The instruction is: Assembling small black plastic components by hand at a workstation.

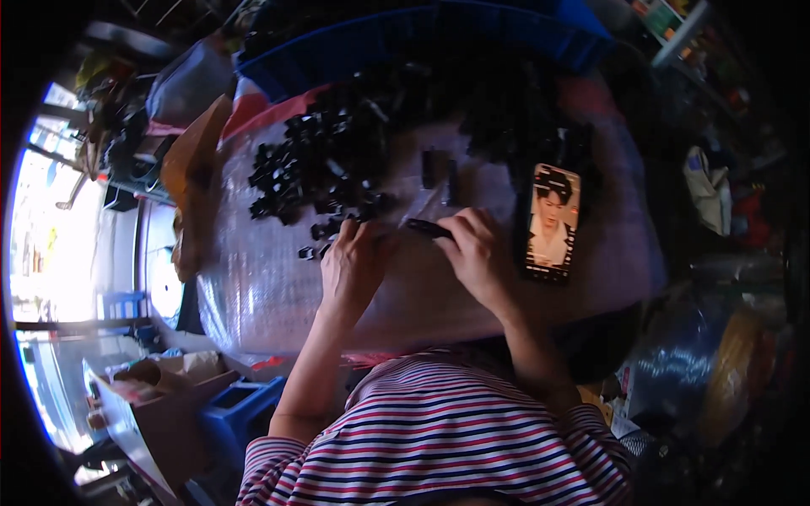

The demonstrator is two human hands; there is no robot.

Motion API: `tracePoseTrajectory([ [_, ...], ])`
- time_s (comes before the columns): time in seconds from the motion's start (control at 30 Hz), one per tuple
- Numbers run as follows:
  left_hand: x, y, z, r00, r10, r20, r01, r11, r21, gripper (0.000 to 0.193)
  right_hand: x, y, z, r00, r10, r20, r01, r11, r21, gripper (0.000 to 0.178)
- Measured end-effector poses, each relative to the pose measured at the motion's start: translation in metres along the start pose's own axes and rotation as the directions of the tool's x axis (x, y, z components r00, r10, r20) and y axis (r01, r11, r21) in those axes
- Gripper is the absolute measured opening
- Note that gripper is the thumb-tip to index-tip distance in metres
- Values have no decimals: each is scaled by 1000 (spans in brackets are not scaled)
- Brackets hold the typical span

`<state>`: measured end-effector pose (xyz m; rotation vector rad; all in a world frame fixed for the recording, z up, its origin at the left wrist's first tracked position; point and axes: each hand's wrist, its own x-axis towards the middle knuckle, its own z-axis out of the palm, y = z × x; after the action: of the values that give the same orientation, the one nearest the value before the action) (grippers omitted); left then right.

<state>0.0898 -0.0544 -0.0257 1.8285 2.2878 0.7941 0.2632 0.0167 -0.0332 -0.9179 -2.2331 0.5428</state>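
One shirt (447,430) was worn: white ground, narrow red and navy stripes. Left sleeve (272,464) and right sleeve (601,443) were short, striped alike. Left hand (352,260) and right hand (472,253) were bare.

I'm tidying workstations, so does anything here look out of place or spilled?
The lit phone looks out of place on the worktable: right of the right hand, it is unlike the loose black pieces. No spill or damage is clear.

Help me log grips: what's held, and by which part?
The right hand holds a slim black piece by its right end; I can't tell for the left hand.
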Motion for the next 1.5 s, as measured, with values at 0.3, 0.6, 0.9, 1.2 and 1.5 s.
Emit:
tracePoseTrajectory([
  [0.3,-6,1,8,994,90,63,-67,955,-290,11,-18,-17,-3,926,200,321,-375,373,849,29],
  [0.6,-5,3,-9,903,-172,393,427,284,-858,17,-23,-39,-7,964,199,176,-265,748,608,23],
  [0.9,-16,23,-2,877,-71,475,480,149,-865,18,-25,-30,7,984,173,-35,-136,872,469,21],
  [1.2,-10,16,3,871,-189,453,459,-13,-888,20,-32,-35,-5,930,336,150,-365,787,497,20],
  [1.5,-13,19,3,899,-128,420,429,58,-901,17,-35,-37,-12,917,266,299,-378,821,428,24],
])
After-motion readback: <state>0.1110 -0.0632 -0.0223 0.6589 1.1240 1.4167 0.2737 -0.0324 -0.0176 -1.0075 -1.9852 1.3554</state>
